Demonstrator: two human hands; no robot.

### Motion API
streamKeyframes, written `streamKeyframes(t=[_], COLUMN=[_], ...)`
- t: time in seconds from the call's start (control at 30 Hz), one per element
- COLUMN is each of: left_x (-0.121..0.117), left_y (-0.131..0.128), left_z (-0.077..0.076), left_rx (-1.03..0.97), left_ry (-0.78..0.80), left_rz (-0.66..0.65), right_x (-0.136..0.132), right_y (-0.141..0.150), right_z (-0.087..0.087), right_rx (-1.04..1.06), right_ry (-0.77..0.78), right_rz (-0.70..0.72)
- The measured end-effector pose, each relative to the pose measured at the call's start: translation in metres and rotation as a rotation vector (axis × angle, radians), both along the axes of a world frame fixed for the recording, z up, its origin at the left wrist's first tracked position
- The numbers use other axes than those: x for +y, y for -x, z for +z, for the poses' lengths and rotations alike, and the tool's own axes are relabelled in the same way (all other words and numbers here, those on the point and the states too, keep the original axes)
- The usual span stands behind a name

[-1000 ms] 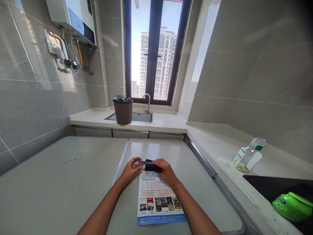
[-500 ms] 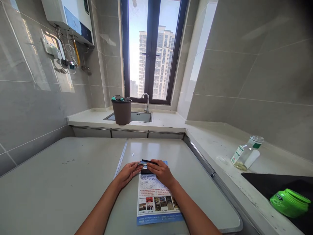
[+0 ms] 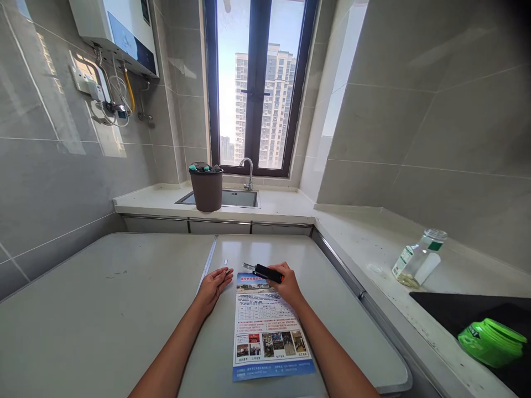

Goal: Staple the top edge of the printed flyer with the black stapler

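Our right hand (image 3: 286,282) is closed around the rear of a slim black stapler with a silver metal front end (image 3: 265,272). We see its silver tip pointing left, toward our other hand, and a small orange-red spot near the palm. The stapler lies across our view of the top right part of a blue-and-white printed paper sheet (image 3: 271,329); we cannot tell whether the two touch. Our left hand (image 3: 212,288) is just left of the sheet's upper edge, its fingers curled and thumb close to the fingertips; we cannot tell whether it pinches something small and dark.

Beneath, we have a pale grey, round-cornered table (image 3: 124,320), with a tiny whitish strip (image 3: 225,262) lying just beyond our left fingertips. Past its far edge, on a white stone counter (image 3: 286,200), we see a brown tapered bin (image 3: 206,192) beside a curved chrome faucet (image 3: 250,172). On our right, a clear glass jar with a green-and-white label (image 3: 418,262) stands near a bright green rounded plastic container (image 3: 492,344), which lies tipped on a flat black panel (image 3: 446,307).
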State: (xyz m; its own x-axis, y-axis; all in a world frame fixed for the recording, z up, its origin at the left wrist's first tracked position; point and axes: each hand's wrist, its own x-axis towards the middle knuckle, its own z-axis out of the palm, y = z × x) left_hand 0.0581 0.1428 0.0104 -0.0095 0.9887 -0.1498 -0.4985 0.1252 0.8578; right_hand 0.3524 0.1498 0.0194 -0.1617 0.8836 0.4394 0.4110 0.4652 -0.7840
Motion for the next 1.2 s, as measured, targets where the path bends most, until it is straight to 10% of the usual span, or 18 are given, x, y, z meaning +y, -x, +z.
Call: streamKeyframes(t=[0.23,0.67,0.93,1.2], left_x=[-0.005,-0.019,-0.019,-0.021], left_y=[0.001,-0.011,-0.016,-0.015], left_z=[0.001,0.017,0.010,0.007], left_rx=[0.130,0.199,0.253,0.233], left_ry=[-0.119,-0.230,-0.354,-0.392], left_rz=[-0.090,-0.234,-0.377,-0.458], right_x=[0.006,0.000,-0.025,-0.044], right_y=[-0.016,-0.014,0.010,0.058], right_z=[-0.003,0.002,0.029,0.019], right_rx=[0.011,-0.133,-0.266,-0.544], right_ry=[0.290,0.346,-0.372,-0.872], right_rz=[0.307,0.456,0.131,0.254])
